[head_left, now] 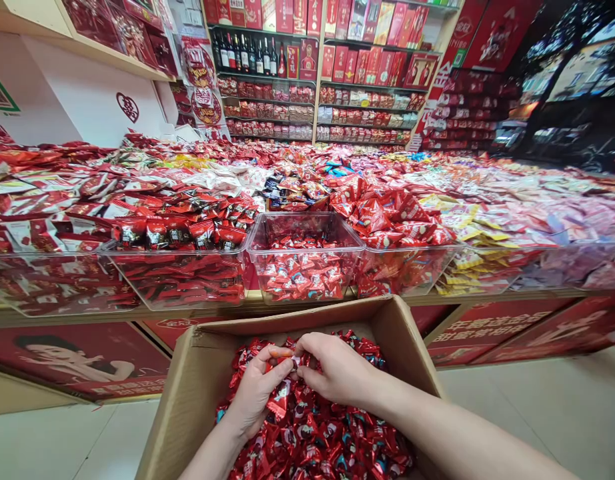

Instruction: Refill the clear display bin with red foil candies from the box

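btwn hands, over cardboard box: sm. pc, mostly hidden, type unclear

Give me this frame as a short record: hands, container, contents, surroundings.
Left hand: fingertips at a small item, partly hidden; exact grip unclear
Right hand: fingertips meeting the left's at that item
Container: open cardboard box below the hands
Contents: many red-wrapped candies
Ahead: clear plastic bin holding small red-wrapped packets
Background: shelves with wine bottles
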The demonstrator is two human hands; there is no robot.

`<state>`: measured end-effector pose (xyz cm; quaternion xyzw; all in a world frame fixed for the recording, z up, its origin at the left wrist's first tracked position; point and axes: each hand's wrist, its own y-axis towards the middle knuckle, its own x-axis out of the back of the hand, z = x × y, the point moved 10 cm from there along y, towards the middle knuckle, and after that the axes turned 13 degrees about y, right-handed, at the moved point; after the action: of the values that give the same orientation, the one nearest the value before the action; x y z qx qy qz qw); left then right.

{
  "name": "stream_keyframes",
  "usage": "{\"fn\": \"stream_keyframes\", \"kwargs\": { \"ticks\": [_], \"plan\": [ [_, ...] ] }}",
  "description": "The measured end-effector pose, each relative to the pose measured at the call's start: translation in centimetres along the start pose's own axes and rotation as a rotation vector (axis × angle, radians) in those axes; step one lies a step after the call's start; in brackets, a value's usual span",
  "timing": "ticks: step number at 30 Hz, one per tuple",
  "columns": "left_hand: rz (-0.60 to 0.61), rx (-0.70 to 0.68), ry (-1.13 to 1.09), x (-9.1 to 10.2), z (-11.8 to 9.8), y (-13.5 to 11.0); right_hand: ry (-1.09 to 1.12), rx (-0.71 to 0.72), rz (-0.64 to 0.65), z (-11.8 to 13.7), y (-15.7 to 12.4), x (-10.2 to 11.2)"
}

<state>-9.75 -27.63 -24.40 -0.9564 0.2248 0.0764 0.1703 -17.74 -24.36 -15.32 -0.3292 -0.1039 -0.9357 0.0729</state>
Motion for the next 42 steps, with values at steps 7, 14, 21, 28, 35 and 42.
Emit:
{"fn": "stream_keyframes", "kwargs": {
  "ticks": [7,14,21,28,35,42],
  "plan": [
    [0.064,0.054,0.027,-0.5,0.2,-0.2,-0.024,-0.004,0.001,-0.1,0.0,0.0],
    [0.072,0.032,0.018,-0.6,0.1,0.1,-0.035,-0.025,-0.021,-0.2,0.2,0.3],
    [0.081,0.091,-0.105,-0.7,0.7,-0.1,-0.039,0.018,-0.054,0.3,0.0,0.9],
    [0.033,0.110,-0.215,0.0,1.1,0.4,0.020,0.071,-0.122,0.8,0.1,1.9],
    [0.087,0.099,-0.219,-0.2,1.5,0.6,0.005,0.220,-0.087,4.0,0.3,2.4],
    [0.079,0.069,-0.171,0.5,1.5,0.7,-0.185,0.403,-0.442,10.3,5.1,14.8]
  ]
}}
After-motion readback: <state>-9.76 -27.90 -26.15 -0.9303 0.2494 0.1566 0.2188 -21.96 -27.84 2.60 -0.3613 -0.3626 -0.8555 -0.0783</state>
